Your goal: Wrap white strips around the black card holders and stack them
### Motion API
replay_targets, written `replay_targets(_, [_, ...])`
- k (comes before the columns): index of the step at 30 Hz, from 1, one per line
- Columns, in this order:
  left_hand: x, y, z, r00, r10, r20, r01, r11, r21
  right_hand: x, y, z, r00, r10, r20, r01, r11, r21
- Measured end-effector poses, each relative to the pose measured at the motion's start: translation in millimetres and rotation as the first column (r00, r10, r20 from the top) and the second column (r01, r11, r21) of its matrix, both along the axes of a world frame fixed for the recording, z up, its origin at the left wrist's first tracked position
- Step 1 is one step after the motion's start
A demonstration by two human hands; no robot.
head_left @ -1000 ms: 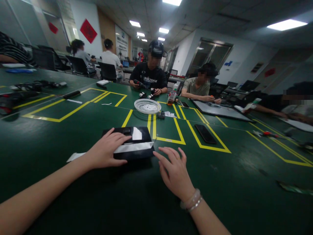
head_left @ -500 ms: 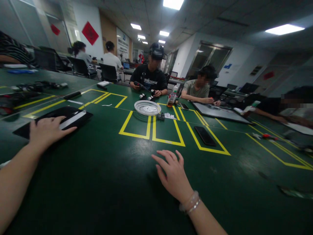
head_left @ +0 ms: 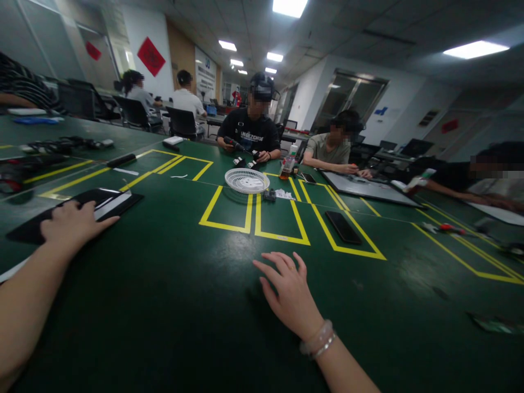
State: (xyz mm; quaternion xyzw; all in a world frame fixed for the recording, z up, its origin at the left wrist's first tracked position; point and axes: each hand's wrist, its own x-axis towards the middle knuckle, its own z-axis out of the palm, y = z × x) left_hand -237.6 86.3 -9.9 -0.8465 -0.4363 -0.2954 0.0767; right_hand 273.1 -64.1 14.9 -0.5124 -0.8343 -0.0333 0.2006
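My left hand (head_left: 76, 226) lies with its fingers spread on a flat black panel-like object (head_left: 30, 225) at the left of the table. A pale, shiny strip (head_left: 117, 206) runs along that object's right part; its exact kind is unclear. In the middle of the view my right hand (head_left: 289, 289), a beaded bracelet at its wrist, is over the green tabletop (head_left: 196, 305). Its fingers are apart and hold nothing. Whether its fingertips touch the surface I cannot tell.
Ahead stand a round white plastic basket (head_left: 246, 180) and a bottle (head_left: 287, 165). A dark phone (head_left: 343, 227) lies inside yellow tape lines to the right. Cables (head_left: 65, 144) lie far left. Across the table, a person in black (head_left: 249, 128) handles a tool; other people sit at the right.
My left hand and the black object under it have slid a little to the left. More of a white edge shows beneath my left forearm. My right hand has hardly moved.
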Motion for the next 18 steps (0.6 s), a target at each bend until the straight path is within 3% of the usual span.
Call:
replay_targets(1, [3, -1, -1.2, 0.99, 0.124, 0.061, -0.132, 0.981, 0.146, 0, 0, 0.4, 1.0, 0.0, -0.003, 0.0, 1.0, -0.005])
replay_targets(3, [6, -1, -6.7, 0.938, 0.288, 0.193, -0.342, 0.859, 0.381, 0, 0, 0.8, 1.0, -0.004, -0.007, 0.004, 1.0, -0.01])
replay_targets(5, [3, 1, -14.4, 0.932, 0.299, 0.206, -0.36, 0.833, 0.419, -1, 1, 0.7, 1.0, -0.005, -0.006, 0.005, 1.0, -0.011])
replay_targets(9, [-6, 9, -25.0, 0.942, 0.288, 0.17, -0.329, 0.889, 0.319, -1, 1, 0.2, 1.0, -0.001, -0.012, 0.001, 1.0, -0.021])
replay_targets(12, [4, 14, -21.5, 0.949, 0.287, 0.131, -0.311, 0.919, 0.242, 0, 0, -0.5, 1.0, 0.007, -0.024, -0.008, 1.0, -0.019])
replay_targets(14, [26, 14, -13.6, 0.963, 0.261, 0.069, -0.269, 0.954, 0.136, 0, 0, -1.2, 0.999, 0.017, -0.032, -0.017, 1.0, -0.006])
replay_targets(16, [58, 7, -3.5, 0.984, 0.179, 0.004, -0.178, 0.982, -0.057, 0, 0, -2.0, 0.998, 0.035, -0.042, -0.035, 0.999, 0.007])
replay_targets(18, [97, -7, 6.0, 0.999, 0.045, -0.017, -0.048, 0.96, -0.274, -1, 0, -2.5, 0.996, 0.069, -0.052, -0.07, 0.998, 0.001])
